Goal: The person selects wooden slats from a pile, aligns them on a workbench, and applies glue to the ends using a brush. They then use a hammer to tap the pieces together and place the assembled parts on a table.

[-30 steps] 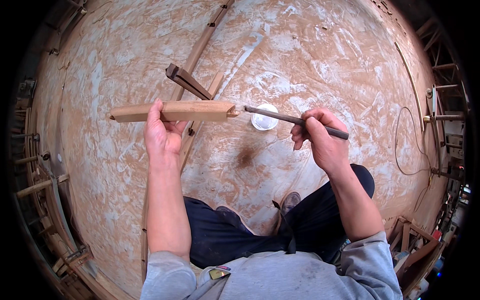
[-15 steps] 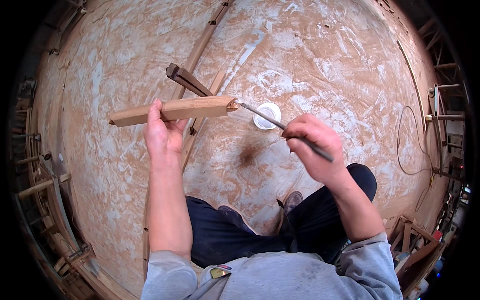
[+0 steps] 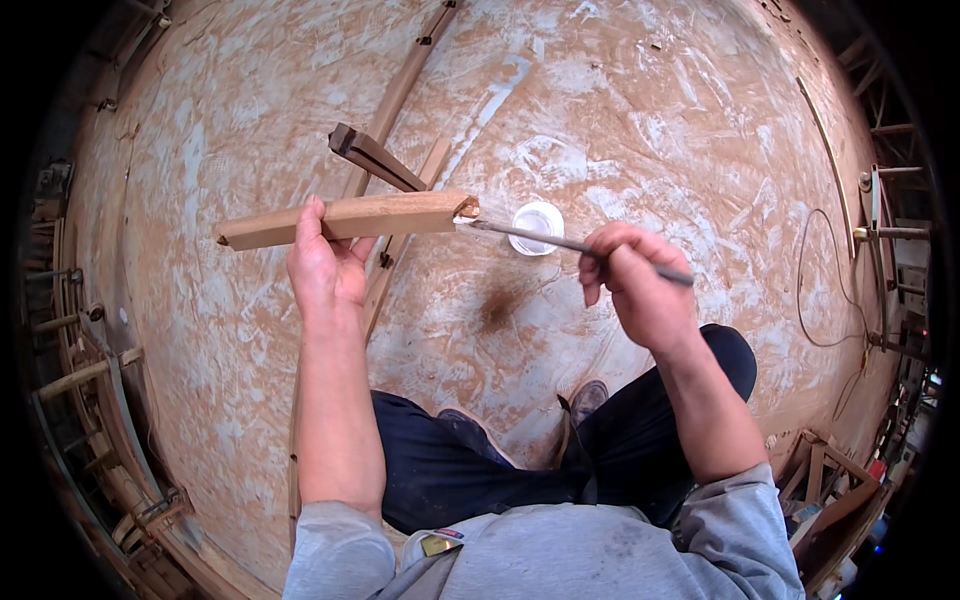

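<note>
Holding a wood stick (image 3: 345,220) up over the floor (image 3: 650,110), the left hand (image 3: 325,270) wraps its middle; it looks stiff and light. The right hand (image 3: 640,285) pinches a thin brush (image 3: 540,238), tip at the stick's end, above a small white cup (image 3: 537,227).

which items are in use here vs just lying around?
In use: left hand gripping wooden block; right hand holding thin brush to the block's end; small white cup below.
Lying about: wooden slats, cable.
</note>
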`<action>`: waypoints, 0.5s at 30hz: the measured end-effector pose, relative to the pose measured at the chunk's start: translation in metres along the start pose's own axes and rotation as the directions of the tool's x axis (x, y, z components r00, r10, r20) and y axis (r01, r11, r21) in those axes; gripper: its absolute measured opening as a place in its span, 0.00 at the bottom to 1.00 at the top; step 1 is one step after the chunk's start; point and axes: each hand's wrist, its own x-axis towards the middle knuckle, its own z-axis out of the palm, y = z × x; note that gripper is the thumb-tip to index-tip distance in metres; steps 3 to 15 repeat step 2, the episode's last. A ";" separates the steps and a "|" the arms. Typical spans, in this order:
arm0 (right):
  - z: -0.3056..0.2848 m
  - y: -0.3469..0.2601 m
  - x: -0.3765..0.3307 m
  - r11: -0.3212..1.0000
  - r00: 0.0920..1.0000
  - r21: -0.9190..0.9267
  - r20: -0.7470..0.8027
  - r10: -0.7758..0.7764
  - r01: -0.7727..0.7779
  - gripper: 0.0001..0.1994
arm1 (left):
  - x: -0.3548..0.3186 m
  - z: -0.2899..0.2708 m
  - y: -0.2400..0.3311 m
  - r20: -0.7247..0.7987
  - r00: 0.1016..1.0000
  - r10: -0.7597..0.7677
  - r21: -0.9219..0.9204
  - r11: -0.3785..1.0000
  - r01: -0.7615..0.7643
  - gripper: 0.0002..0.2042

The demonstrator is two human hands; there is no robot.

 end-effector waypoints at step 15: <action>-0.008 0.001 0.003 0.988 0.999 0.155 0.034 0.003 -0.008 0.10 | 0.000 0.000 0.000 -0.003 1.000 -0.027 -0.018 0.999 0.027 0.11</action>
